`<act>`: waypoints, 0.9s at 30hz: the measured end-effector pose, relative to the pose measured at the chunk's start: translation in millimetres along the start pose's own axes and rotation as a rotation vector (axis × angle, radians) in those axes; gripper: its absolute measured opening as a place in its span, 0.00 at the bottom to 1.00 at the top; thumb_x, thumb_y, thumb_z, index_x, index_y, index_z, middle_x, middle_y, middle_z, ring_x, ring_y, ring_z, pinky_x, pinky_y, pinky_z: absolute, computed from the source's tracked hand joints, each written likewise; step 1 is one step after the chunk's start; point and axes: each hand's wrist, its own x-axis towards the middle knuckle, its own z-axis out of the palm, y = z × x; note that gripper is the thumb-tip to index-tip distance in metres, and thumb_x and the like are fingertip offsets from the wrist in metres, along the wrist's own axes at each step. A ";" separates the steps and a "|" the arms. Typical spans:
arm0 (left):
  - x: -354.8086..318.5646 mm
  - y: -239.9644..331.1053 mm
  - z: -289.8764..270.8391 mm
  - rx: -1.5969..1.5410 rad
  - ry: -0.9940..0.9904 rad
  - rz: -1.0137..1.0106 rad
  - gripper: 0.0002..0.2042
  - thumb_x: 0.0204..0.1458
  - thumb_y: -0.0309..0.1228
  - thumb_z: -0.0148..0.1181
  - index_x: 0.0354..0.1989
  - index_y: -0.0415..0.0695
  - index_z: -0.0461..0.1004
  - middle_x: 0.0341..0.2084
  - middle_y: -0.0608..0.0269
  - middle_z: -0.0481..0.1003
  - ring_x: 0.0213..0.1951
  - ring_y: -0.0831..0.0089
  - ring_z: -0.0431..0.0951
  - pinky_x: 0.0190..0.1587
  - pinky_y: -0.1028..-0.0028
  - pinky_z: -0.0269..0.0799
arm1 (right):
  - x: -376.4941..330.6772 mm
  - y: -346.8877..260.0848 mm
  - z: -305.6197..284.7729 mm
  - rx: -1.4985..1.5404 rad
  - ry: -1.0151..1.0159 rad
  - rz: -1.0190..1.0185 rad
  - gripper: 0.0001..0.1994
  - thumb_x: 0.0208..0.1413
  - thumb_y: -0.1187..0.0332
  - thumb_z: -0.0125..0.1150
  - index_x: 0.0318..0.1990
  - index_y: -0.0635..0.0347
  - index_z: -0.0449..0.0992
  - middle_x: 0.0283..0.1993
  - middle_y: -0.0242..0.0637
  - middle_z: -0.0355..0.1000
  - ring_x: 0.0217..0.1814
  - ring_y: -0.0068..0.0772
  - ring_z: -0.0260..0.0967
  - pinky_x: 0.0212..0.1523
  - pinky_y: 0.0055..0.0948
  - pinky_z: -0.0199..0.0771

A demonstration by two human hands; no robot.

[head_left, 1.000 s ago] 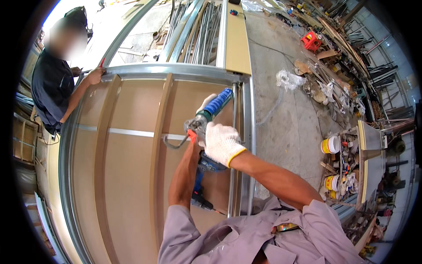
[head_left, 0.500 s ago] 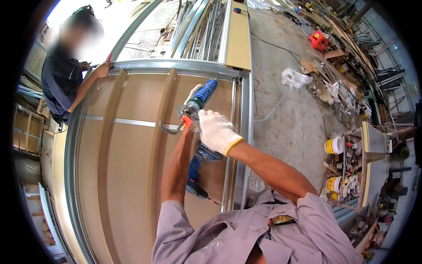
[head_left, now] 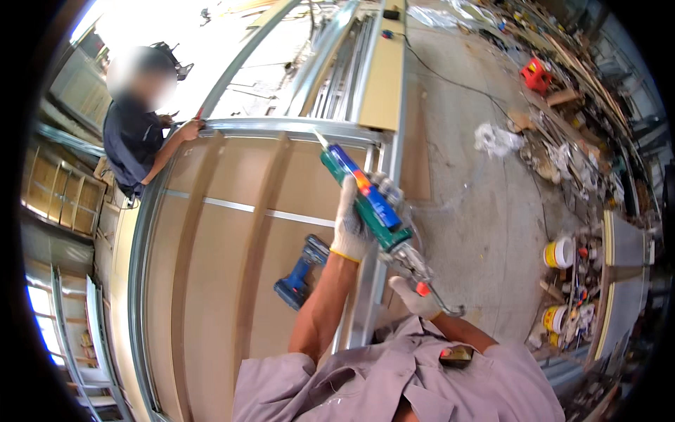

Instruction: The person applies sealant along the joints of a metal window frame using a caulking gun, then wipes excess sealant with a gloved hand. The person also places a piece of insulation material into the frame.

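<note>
Obs.: over the last half second the caulking gun (head_left: 410,259) has swung round. Its cartridge (head_left: 365,187) leaned toward 1 o'clock; now the pale nozzle (head_left: 321,138) points to 11 and the hooked rod (head_left: 451,309) to 5, the whole lying right of view centre. Hands: my left hand (head_left: 351,231) wraps the cartridge; my right hand (head_left: 416,301) curls at the rear, by the orange piece (head_left: 422,289). Cannot tell whether its hidden fingers squeeze. Judged meaning: barrel supported, rear in hand, tip better placed for aiming. Contact between nozzle and top rail (head_left: 281,127): cannot tell.

Materials: cartridge a smooth cylinder, glossy blue and green with a red-orange patch; nozzle a slim taper; rod bare metal. Gloves pale knit, yellow cuff on the left. Toward 8 o'clock, a flat, matte brown panel (head_left: 214,281) with straight battens (head_left: 257,246), wood-like, and a shiny metal strip (head_left: 299,217). At 7, a blue-and-black cordless drill (head_left: 302,273) rests on the panel.
</note>
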 end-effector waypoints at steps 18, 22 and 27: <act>91.5 -263.3 57.9 0.250 0.436 0.289 0.29 0.56 0.50 0.74 0.54 0.42 0.70 0.46 0.52 0.78 0.48 0.54 0.81 0.57 0.50 0.80 | -56.9 76.7 -364.7 0.690 -0.112 0.331 0.28 0.76 0.52 0.51 0.72 0.62 0.63 0.64 0.32 0.71 0.60 0.19 0.69 0.59 0.27 0.73; 100.6 -338.4 58.6 0.280 0.447 0.285 0.22 0.59 0.47 0.71 0.50 0.45 0.71 0.42 0.56 0.79 0.46 0.56 0.82 0.56 0.46 0.79 | -49.6 52.0 -405.1 1.042 -0.082 0.456 0.27 0.74 0.49 0.54 0.67 0.61 0.68 0.55 0.33 0.74 0.50 0.27 0.73 0.55 0.32 0.76; 123.5 -439.7 54.4 0.294 0.489 0.263 0.19 0.59 0.39 0.72 0.49 0.47 0.69 0.38 0.61 0.76 0.43 0.61 0.82 0.46 0.50 0.83 | -97.8 122.2 -478.0 1.518 -0.326 0.306 0.38 0.68 0.36 0.54 0.69 0.61 0.67 0.55 0.38 0.75 0.55 0.40 0.73 0.59 0.42 0.75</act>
